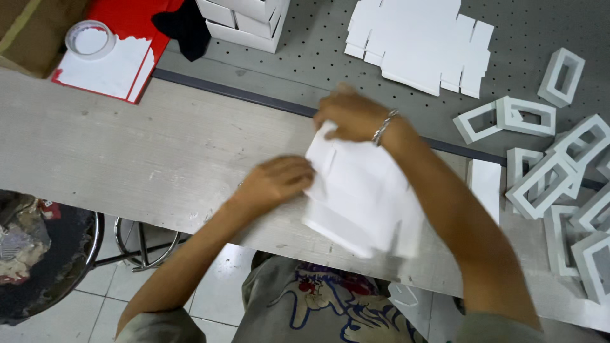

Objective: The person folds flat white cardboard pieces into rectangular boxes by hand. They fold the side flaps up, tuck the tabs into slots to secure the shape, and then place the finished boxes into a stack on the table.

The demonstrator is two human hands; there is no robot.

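A flat white die-cut card blank is held over the near edge of the grey worktop and is being folded along its creases; this is judged to be the forming step for a small box or sleeve. The blank is blurred, so the exact panel being bent cannot be told.

The left hand is pressed against the left edge of the blank, fingers curled closed onto the card. The right hand, with a metal bracelet at the wrist, is closed over the far top edge of the blank, fingers bent down onto it. The blank thus lies between the two hands, touching both, and is tilted with its near corner overhanging the worktop edge.

The next move is judged to call for the side panels to be brought upright while the base is kept flat and steady, with pressure kept on the creases so that the card is not buckled.

A stack of unfolded blanks lies well apart on the perforated board beyond. Finished white frames are heaped to the right. A tape roll rests at the far left on a red and white sheet.
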